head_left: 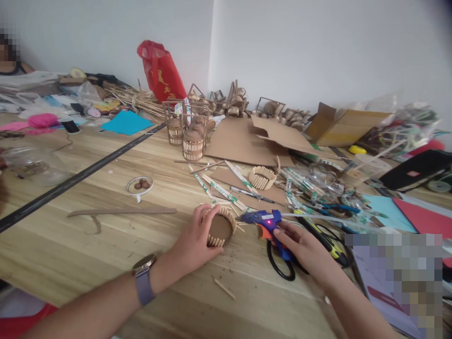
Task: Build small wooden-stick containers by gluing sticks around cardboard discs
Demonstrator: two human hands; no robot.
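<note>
My left hand (195, 241) is curled round a small round basket (221, 227) made of a cardboard disc ringed with short wooden sticks, holding it on the wooden table (106, 245). My right hand (299, 247) grips the handle of a blue and orange glue gun (263, 219). The gun's red light is on and its nozzle points left at the basket's rim. Black-handled scissors (280, 268) lie under the right hand. A watch sits on my left wrist.
Finished stick baskets (193, 141), cardboard sheets (243, 136), a second stick ring (262, 177), wrapped chopsticks (222, 188) and a tape roll (140, 185) lie beyond. A long black ruler (81, 176) crosses the left. Another person sits far left (9, 54). Coloured paper lies at the right.
</note>
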